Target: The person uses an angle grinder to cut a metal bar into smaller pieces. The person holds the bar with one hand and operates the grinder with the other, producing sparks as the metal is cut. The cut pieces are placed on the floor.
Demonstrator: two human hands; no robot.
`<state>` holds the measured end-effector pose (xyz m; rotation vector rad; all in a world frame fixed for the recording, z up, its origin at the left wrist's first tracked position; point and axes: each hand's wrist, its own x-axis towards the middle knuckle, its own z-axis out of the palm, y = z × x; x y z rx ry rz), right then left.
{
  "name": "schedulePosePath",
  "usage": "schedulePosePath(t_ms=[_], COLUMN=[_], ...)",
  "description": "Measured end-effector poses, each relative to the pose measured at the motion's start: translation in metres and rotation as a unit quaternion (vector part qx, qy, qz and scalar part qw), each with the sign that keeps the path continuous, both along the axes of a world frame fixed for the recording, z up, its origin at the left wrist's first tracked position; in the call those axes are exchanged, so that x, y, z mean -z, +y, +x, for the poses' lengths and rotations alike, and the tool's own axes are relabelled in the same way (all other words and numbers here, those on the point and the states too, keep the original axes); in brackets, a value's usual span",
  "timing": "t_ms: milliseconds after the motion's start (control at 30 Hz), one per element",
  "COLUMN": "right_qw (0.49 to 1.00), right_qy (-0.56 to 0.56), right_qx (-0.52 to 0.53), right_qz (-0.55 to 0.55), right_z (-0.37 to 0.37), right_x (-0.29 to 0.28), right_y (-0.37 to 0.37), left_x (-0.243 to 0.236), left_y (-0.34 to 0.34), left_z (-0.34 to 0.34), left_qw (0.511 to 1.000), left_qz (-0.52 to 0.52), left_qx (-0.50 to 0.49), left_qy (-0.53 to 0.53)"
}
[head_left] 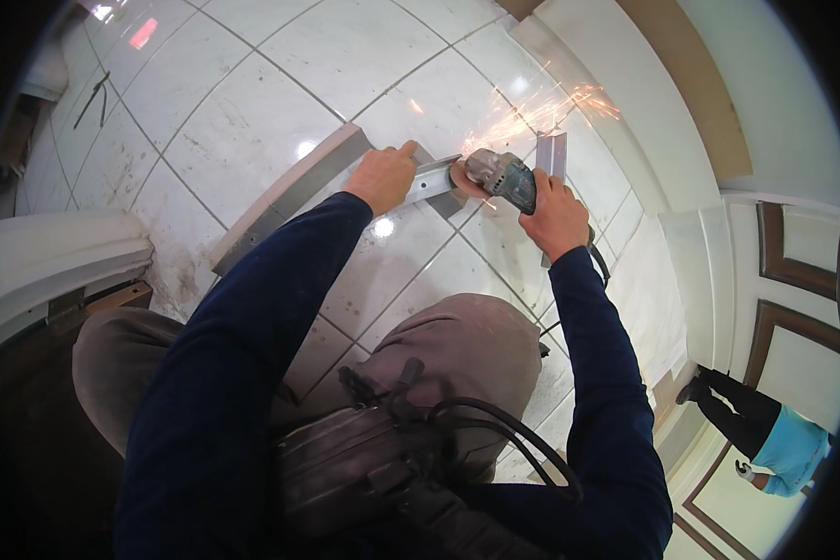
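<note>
My right hand [557,217] is wrapped round the body of an angle grinder [504,177]. Its reddish disc [465,177] meets the end of a grey metal channel [429,184], and orange sparks [541,117] fly off toward the far right. My left hand [383,177] grips that channel a short way left of the disc, fingers closed over it. Under and beside the left forearm lies a long grey strip [289,182] on the tiles. Another short metal piece [552,154] rests on the floor just beyond the grinder.
White tiled floor [364,56] spreads ahead. A white wall base [625,103] rises at the right. A white ledge [65,271] stands at the left. Black cables [504,425] loop near my lap. Far right, a person in a blue shirt [789,453] stands.
</note>
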<state>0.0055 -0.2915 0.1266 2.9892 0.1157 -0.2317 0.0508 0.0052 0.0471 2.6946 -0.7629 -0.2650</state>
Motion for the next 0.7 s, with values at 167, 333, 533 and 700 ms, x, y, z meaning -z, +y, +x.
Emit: schedulePosePath(t_ms=[167, 333, 533, 700], right_qw=[1.000, 0.999, 0.999, 0.993], right_qy=[-0.018, -0.036, -0.045, -0.063], right_qx=[-0.015, -0.007, 0.016, 0.090], right_qz=[0.001, 0.002, 0.008, 0.050], right_z=[0.002, -0.003, -0.002, 0.001], right_x=[-0.006, -0.018, -0.028, -0.034], right_y=[0.003, -0.002, 0.003, -0.001], left_x=[0.007, 0.001, 0.009, 0.008], left_y=[0.002, -0.004, 0.000, 0.003], left_z=[0.000, 0.002, 0.001, -0.001], left_qw=[1.000, 1.000, 1.000, 1.000], left_qz=[0.002, 0.004, 0.004, 0.009], left_qx=[0.005, 0.010, -0.005, 0.020], left_qy=[-0.013, 0.017, -0.002, -0.013])
